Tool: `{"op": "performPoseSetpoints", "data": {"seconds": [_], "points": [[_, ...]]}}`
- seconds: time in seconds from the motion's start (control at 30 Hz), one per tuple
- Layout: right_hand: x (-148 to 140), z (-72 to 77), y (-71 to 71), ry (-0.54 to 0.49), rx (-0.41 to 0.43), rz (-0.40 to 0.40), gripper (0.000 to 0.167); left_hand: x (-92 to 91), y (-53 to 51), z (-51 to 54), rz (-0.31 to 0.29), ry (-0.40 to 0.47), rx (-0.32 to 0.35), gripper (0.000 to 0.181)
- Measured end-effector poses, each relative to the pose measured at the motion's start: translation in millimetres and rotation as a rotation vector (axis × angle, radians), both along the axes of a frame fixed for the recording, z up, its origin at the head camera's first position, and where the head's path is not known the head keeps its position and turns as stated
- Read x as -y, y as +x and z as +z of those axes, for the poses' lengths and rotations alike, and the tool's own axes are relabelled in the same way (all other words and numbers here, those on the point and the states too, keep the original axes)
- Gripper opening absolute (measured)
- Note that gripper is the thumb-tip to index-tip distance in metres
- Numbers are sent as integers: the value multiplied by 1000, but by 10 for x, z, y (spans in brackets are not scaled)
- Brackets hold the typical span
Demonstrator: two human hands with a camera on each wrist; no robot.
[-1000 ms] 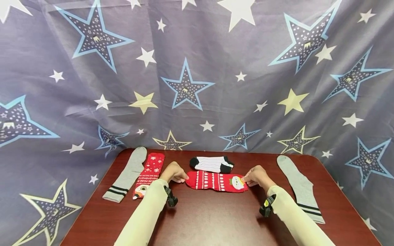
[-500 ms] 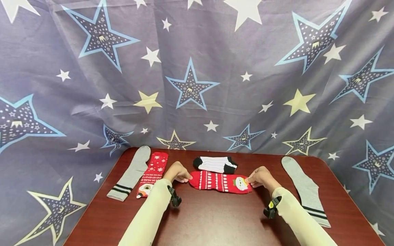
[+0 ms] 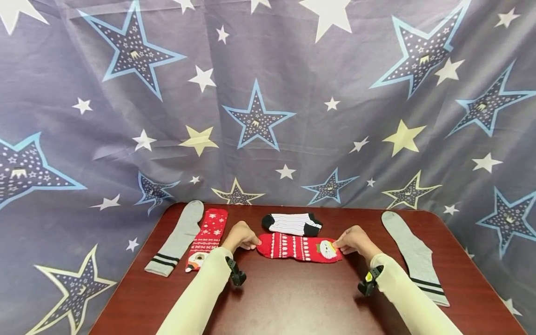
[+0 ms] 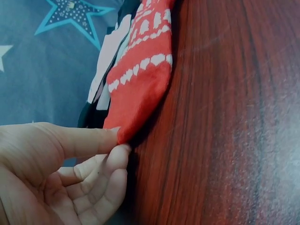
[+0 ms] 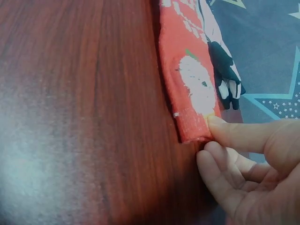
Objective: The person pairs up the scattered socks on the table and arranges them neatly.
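A red sock (image 3: 286,246) with white patterns and a white cat face lies crosswise at mid-table in the head view. My left hand (image 3: 242,236) pinches its toe end between thumb and fingers, as the left wrist view shows on the red sock (image 4: 140,89). At the cuff end, beside the cat face, my right hand (image 3: 356,241) pinches the fabric; the right wrist view has this cuff of the red sock (image 5: 187,126) between thumb and fingertips. Just behind it lies a white striped ankle sock (image 3: 291,224) with black toe and heel.
Left of my left hand lie a second red sock (image 3: 213,228), partly behind my forearm, and a grey sock (image 3: 180,237) with black stripes. Another grey sock (image 3: 410,251) lies at the right. A starry curtain (image 3: 310,153) hangs behind the brown table (image 3: 289,298).
The head view shifts slightly. Both hands keep their pinch on the red sock's ends, and the socks stay in place on the table.
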State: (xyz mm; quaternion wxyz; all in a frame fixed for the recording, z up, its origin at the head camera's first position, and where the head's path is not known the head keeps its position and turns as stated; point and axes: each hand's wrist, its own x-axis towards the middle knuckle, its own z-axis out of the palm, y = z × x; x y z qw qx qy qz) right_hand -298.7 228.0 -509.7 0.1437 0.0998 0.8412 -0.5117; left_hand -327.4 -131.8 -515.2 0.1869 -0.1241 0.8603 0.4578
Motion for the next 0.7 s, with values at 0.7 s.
{"op": "performPoseSetpoints", "data": {"seconds": [0.7], "points": [[391,308,-79,-61,-180,-61,26,317,18,297,-180,105,6,34]]}}
